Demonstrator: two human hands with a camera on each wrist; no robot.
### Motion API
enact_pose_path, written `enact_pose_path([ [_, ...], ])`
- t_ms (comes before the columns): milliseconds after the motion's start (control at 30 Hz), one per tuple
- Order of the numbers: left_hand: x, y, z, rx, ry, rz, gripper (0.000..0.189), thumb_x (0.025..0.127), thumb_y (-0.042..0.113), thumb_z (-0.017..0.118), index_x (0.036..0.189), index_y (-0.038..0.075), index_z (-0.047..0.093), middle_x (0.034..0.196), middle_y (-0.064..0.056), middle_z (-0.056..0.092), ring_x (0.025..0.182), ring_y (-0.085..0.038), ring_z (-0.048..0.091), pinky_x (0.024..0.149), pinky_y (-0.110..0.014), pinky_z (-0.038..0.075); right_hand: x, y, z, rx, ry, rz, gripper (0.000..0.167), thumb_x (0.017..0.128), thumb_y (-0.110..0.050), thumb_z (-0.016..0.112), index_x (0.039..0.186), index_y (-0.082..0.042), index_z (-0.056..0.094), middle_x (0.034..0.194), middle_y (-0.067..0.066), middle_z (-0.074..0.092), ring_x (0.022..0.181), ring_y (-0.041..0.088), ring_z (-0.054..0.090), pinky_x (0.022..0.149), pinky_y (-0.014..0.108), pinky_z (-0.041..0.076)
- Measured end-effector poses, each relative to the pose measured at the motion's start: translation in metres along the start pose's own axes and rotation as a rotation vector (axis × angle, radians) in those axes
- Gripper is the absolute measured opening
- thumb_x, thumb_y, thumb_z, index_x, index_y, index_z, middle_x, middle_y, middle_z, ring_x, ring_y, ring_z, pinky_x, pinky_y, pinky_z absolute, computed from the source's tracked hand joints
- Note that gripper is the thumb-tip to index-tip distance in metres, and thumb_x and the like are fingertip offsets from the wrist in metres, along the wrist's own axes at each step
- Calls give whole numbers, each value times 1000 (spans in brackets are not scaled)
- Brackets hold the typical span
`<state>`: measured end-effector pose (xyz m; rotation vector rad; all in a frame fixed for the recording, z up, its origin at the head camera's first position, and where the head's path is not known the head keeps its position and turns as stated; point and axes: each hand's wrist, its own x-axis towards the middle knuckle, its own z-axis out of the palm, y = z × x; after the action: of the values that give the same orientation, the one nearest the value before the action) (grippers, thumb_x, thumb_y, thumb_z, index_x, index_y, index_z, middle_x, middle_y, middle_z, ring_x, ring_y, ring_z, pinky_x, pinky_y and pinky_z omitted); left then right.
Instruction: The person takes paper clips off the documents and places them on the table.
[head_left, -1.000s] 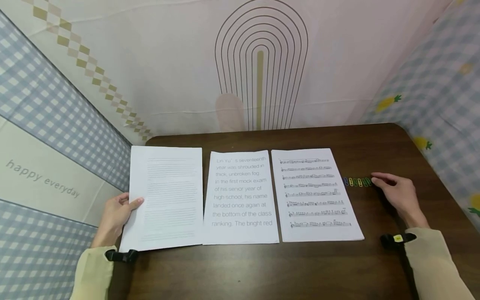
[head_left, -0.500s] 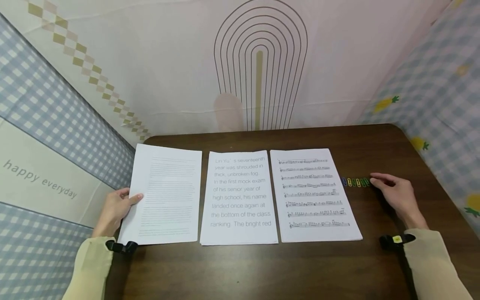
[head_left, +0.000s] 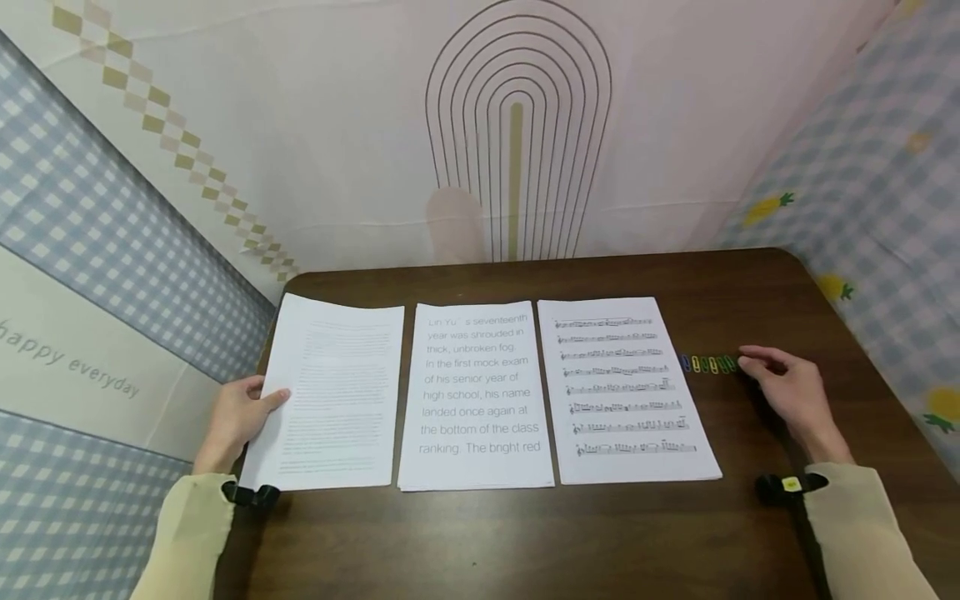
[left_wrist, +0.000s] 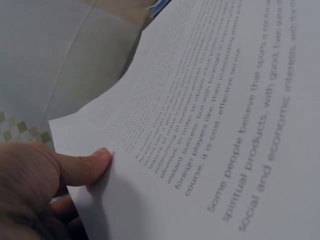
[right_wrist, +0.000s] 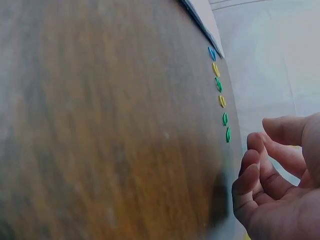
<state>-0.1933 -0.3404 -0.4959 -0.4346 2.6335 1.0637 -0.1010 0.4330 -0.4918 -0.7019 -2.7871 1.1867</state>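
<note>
My left hand (head_left: 242,414) pinches the left edge of a stack of paper (head_left: 341,400) printed with small text, the thumb on top. In the left wrist view the paper (left_wrist: 200,120) bows beside the thumb; the fingers beneath are partly hidden. On the table's right side, my right hand (head_left: 793,396) hovers at the end of a short row of paper clips (head_left: 708,364). Its fingers curl loosely, and the right wrist view shows a gap between thumb and forefinger with nothing in it. Blue, yellow and green clips (right_wrist: 218,85) make up that row.
Large-print pages (head_left: 476,400) lie in the middle, and sheet music (head_left: 626,392) lies to their right, near the clips. All rest on a dark wooden table (head_left: 480,542). Cloth hangings (head_left: 360,125) stand behind it and along both sides.
The left hand has drawn the small-text stack slightly to the left and turned it a little; its top edge now bends. The right hand stays by the clips. The view has shifted slightly.
</note>
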Motion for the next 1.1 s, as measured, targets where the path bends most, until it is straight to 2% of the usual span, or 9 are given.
enact_pose_path([
  [133,1,-1,0,61,25,35,57,106,17,70,147,-20,53,133,-42,67,93,-37,76,66,-29,56,-2,-3,1,24,0,-12,52,111,-39,62,144,1,66,100,-38,54,92,-2,52,70,9,47],
  [233,1,-1,1,116,46,73,55,106,17,70,144,-20,55,136,-43,65,108,-49,73,76,-41,59,-3,-5,1,43,0,-21,51,111,-37,63,143,2,65,98,-39,55,89,-5,53,69,10,47],
  [300,1,-1,1,150,53,97,54,105,18,70,141,-20,57,134,-43,66,109,-52,72,81,-49,60,-4,-6,1,46,-2,-29,51,111,-36,63,144,3,65,97,-40,56,89,-6,53,68,10,48],
  [400,0,-3,2,202,68,129,54,104,20,71,138,-20,59,129,-42,69,107,-52,71,82,-53,59,-8,-11,3,41,-7,-33,52,111,-39,62,145,1,64,99,-39,56,89,-4,53,68,11,48],
  [567,-1,-5,2,281,103,173,53,101,24,75,129,-20,64,114,-38,74,96,-50,71,73,-48,55,-14,-24,8,20,-2,-48,53,112,-42,60,146,-1,65,103,-34,56,91,-1,53,69,12,48],
  [767,-1,-7,4,308,128,154,57,98,28,78,128,-19,66,108,-34,76,87,-42,73,62,-36,52,-19,-43,17,-19,26,-134,43,111,-35,63,140,-4,70,99,-27,59,88,1,53,68,12,46],
  [900,-1,-7,4,326,139,144,59,97,29,79,132,-16,65,106,-30,74,85,-38,70,61,-32,47,-23,-56,23,-44,23,-205,39,110,-32,65,137,-6,72,100,-20,62,88,-1,54,70,11,45],
  [1000,-1,-6,4,334,141,142,59,97,30,79,134,-14,65,107,-28,73,87,-38,68,62,-36,47,-26,-65,28,-57,22,-236,37,110,-32,65,137,-7,73,103,-11,66,88,-1,55,69,11,45],
  [1100,-2,-6,5,339,138,143,61,97,31,78,137,-13,63,115,-31,72,96,-45,70,69,-46,54,-30,-73,31,-70,16,-258,37,110,-31,65,137,-6,73,108,2,69,87,2,54,67,15,44],
])
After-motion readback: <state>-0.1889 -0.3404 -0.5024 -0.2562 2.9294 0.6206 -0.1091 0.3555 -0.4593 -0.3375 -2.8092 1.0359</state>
